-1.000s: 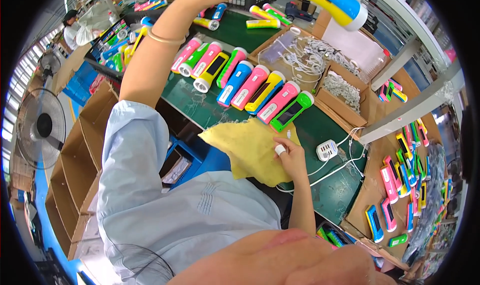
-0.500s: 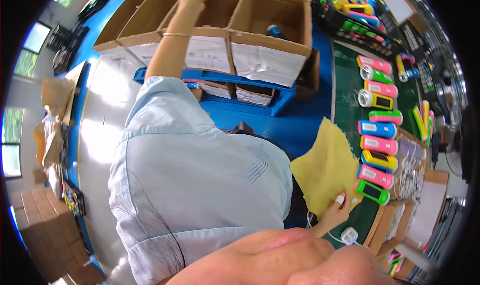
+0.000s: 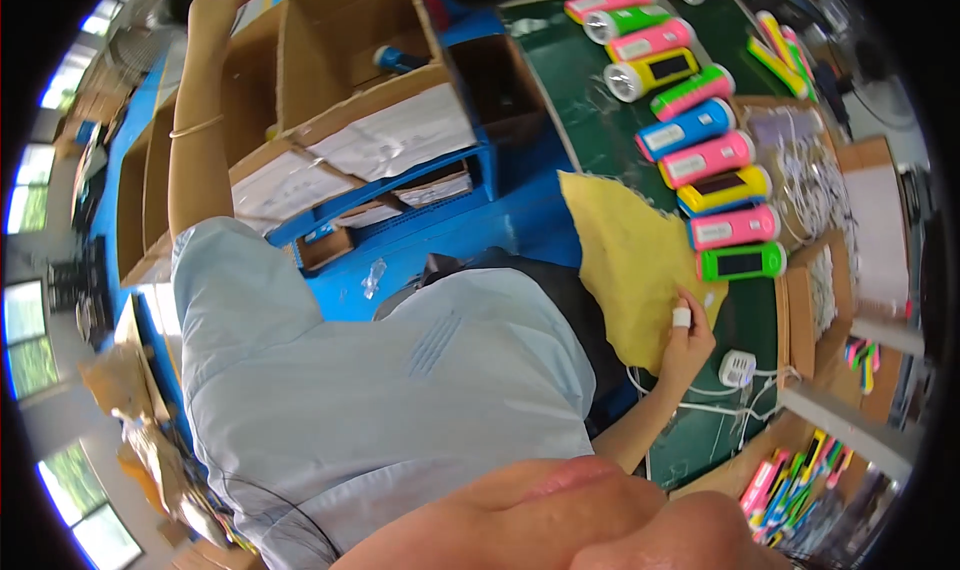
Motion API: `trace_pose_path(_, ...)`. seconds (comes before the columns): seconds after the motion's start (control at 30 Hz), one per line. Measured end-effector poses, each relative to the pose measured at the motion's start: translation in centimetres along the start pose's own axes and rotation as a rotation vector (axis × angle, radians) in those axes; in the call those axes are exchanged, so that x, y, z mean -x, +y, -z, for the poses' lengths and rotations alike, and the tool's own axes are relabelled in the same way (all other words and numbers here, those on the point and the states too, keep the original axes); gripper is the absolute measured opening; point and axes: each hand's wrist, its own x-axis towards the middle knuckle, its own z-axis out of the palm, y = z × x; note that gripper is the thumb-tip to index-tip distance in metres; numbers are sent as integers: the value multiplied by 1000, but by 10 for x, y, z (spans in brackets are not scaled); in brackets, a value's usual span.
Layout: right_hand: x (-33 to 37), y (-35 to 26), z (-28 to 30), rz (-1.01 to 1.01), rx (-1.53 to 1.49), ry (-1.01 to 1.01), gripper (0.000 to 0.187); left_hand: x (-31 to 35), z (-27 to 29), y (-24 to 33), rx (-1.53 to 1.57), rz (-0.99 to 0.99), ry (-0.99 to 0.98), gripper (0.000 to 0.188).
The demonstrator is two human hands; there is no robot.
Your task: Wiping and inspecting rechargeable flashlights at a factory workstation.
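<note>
My left hand (image 3: 222,2) is raised at the upper left over the cardboard bins, fingers apart and nothing visible in it. Below it runs a row of open cardboard bins (image 3: 350,120) with white paper on their fronts. A blue flashlight (image 3: 398,60) lies in the nearest right bin. My right hand (image 3: 690,342), a white wrap on one finger, grips the lower edge of a yellow cloth (image 3: 625,260) at the green table's edge. Beside the cloth lies a row of flashlights, among them a green one (image 3: 742,261), a pink one (image 3: 735,227) and a blue one (image 3: 687,128).
A blue rack (image 3: 400,205) with smaller boxes stands under the bins. On the green table (image 3: 700,440) are a white plug adapter (image 3: 738,368) and its cable. Bundled white cables (image 3: 815,180) lie in a box at the right. Colourful flashlights (image 3: 795,485) fill another box at the lower right.
The yellow thing in my left hand is gone from it, and its fingers have spread. My view has turned, shifting bins and table. My right hand stays at the cloth.
</note>
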Motion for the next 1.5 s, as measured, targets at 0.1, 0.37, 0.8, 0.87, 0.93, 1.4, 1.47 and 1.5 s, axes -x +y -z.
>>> trace_pose_path(0.1, 4, -17, -1, -87, 15, 29, 16, 13, -186, 79, 101, -200, -458, 30)
trace_pose_path(0.37, 3, -21, 8, -100, 47, 76, 20, 69, -615, 156, -168, -636, -919, 29)
trace_pose_path(0.8, -6, -26, 17, -181, -101, -17, 25, 64, -837, 138, -587, -659, -1111, 50)
trace_pose_path(0.87, -5, -24, 15, -143, -59, -22, 26, 74, -792, 142, -328, -758, -863, 40)
trace_pose_path(0.93, -4, -24, 15, -106, -47, -13, 24, 75, -762, 149, -348, -659, -699, 33)
trace_pose_path(1.4, 11, -45, 56, 59, -254, 738, 55, 224, -384, 251, 305, -309, -1536, 47)
trace_pose_path(1.47, 13, -48, 62, 110, -296, 677, 64, 271, -350, 227, 251, -247, -1782, 47)
trace_pose_path(1.5, 13, -44, 64, 97, -86, 528, 58, 296, -339, 215, 445, -85, -1879, 46)
